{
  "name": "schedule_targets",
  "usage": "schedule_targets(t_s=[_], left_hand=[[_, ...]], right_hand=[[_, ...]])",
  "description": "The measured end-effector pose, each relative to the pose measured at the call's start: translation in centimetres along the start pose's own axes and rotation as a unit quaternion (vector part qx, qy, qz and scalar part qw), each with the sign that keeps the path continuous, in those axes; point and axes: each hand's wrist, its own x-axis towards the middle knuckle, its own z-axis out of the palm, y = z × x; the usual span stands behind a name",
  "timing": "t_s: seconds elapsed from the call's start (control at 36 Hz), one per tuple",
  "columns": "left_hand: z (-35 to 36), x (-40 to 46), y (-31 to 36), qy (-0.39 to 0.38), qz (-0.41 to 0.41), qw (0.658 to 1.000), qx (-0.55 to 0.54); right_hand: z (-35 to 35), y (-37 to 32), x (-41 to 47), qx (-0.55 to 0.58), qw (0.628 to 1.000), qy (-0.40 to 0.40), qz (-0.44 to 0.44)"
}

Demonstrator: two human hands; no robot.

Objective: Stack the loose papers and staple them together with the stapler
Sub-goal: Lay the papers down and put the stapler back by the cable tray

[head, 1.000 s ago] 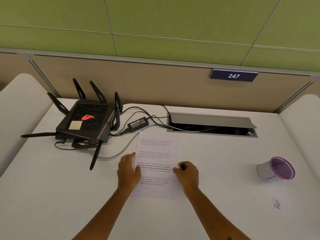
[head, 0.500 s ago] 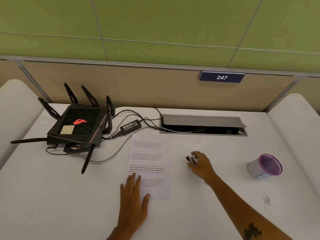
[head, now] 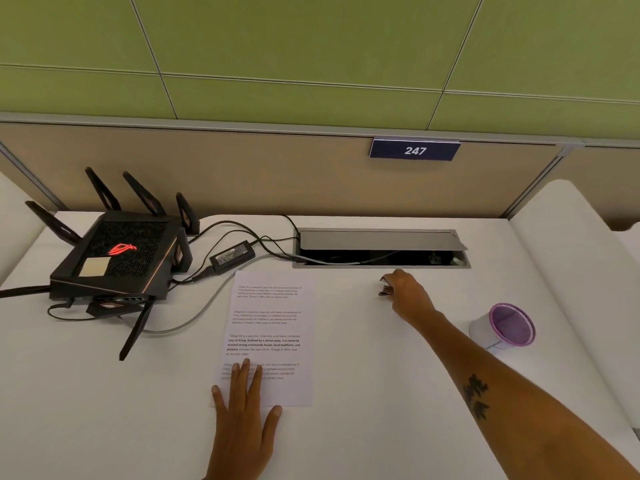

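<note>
A stack of printed papers point(head: 277, 323) lies flat in the middle of the white table point(head: 104, 410). My left hand point(head: 244, 407) rests flat on its near left corner, fingers spread. My right hand point(head: 403, 294) is far to the right of the papers, just in front of the cable tray, with the fingers curled around a small dark stapler point(head: 385, 289) that is mostly hidden by the hand.
A black router point(head: 117, 258) with antennas and cables sits at the back left, beside a power adapter point(head: 232, 256). An open cable tray point(head: 381, 249) is set into the table's rear. A white cup with a purple rim point(head: 504, 327) lies at the right.
My right hand has carried the stapler away from the papers, to the right and farther back. My left hand slid down to the papers' near corner and flattened.
</note>
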Motion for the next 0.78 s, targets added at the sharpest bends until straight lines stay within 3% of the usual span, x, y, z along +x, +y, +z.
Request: schedule_targets(t_s=[0.33, 0.78], left_hand=[[0.0, 0.1, 0.8, -0.003, -0.005, 1.000, 0.000], [-0.7, 1.3, 1.1, -0.029, -0.013, 0.999, -0.007]], right_hand=[[-0.5, 1.0, 2.9, -0.053, 0.997, -0.027, -0.053], [-0.8, 1.0, 2.6, -0.074, 0.995, -0.038, -0.056]])
